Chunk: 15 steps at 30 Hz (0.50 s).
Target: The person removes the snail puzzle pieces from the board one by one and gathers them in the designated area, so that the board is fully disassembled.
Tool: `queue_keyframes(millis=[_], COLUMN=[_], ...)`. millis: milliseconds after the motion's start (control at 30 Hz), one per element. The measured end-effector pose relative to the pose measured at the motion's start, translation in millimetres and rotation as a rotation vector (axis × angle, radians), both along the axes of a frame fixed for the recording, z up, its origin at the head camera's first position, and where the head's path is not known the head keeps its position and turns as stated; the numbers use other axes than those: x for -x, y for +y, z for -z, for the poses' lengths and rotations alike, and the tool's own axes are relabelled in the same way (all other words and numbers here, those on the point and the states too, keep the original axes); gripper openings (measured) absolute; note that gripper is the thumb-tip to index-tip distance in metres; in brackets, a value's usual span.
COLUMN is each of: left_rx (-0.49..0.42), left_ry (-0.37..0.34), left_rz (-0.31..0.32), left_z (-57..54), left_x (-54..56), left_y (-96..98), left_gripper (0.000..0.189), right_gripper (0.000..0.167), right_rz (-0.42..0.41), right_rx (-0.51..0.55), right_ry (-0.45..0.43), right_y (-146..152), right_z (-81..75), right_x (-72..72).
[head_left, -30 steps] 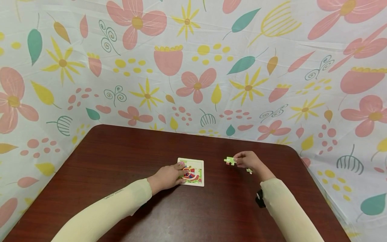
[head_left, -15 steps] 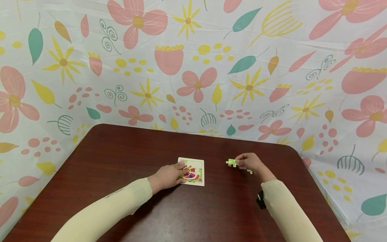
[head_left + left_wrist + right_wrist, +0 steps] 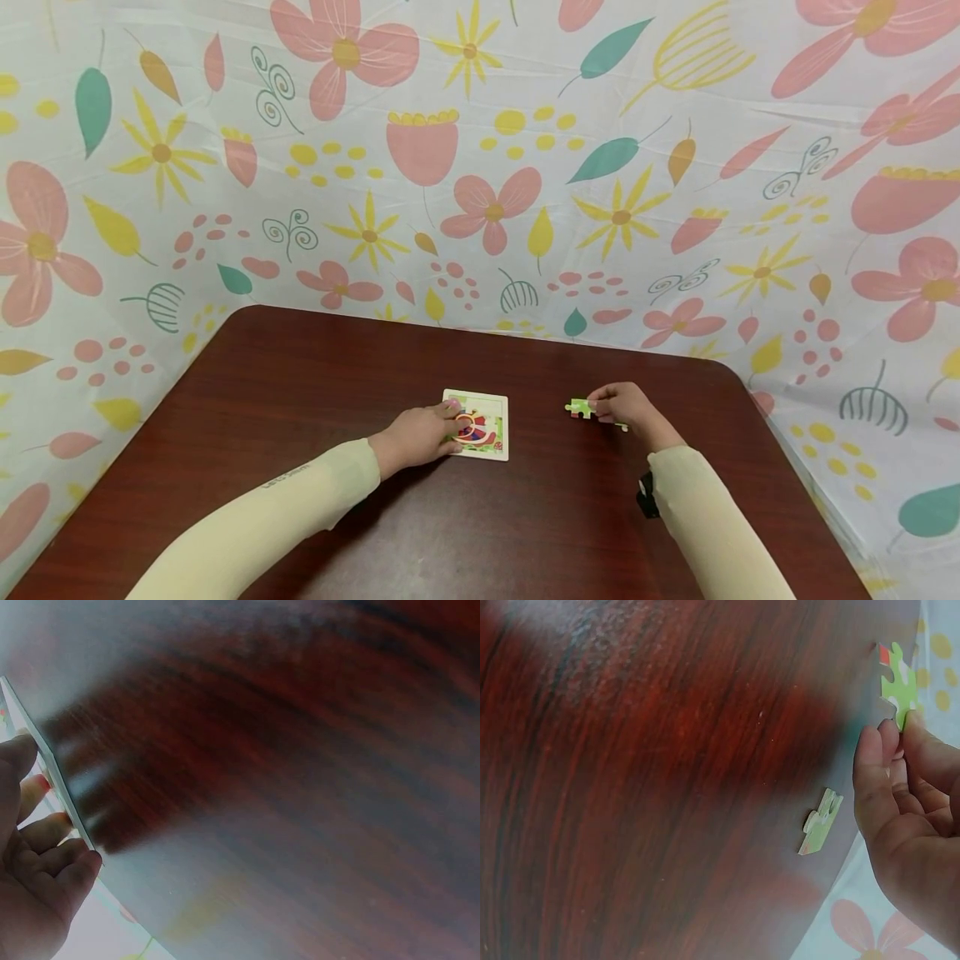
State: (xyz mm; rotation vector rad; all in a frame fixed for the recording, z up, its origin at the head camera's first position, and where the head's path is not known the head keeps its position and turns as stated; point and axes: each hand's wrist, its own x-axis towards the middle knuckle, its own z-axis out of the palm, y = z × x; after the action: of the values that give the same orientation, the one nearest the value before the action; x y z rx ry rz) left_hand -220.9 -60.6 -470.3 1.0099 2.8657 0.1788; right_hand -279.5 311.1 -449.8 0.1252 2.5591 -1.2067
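Note:
My left hand rests over the left side of a small square puzzle board with a pale rim and a colourful picture. In the left wrist view, fingertips lie along the board's edge. To the right, my right hand pinches a green jigsaw piece with a bit of red by one end. The right wrist view shows that piece between thumb and fingers. A second green jigsaw piece lies on the table below that hand, mostly covered by it in the head view.
The dark red-brown wooden table has rounded far corners. A white cloth printed with flowers and leaves hangs behind it and along both sides. A black band shows at the right wrist.
My right hand, pinching the jigsaw piece, has shifted slightly right and down, covering more of the piece on the table. My left hand stays on the board.

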Motion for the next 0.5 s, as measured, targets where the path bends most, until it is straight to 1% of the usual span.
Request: queue_keyframes(millis=[300, 500], left_rx=[0.001, 0.015], left_ry=[0.006, 0.01], left_rz=[0.001, -0.003], left_z=[-0.9, 2.2], left_x=[0.0, 0.0], left_y=[-0.4, 0.0], left_gripper=[0.047, 0.048], right_gripper=[0.026, 0.023], right_rz=[-0.024, -0.023], right_rx=[-0.042, -0.059], right_ry=[0.003, 0.024], right_y=[2.7, 4.5], right_z=[-4.4, -1.6], right_x=[-0.5, -3.0])
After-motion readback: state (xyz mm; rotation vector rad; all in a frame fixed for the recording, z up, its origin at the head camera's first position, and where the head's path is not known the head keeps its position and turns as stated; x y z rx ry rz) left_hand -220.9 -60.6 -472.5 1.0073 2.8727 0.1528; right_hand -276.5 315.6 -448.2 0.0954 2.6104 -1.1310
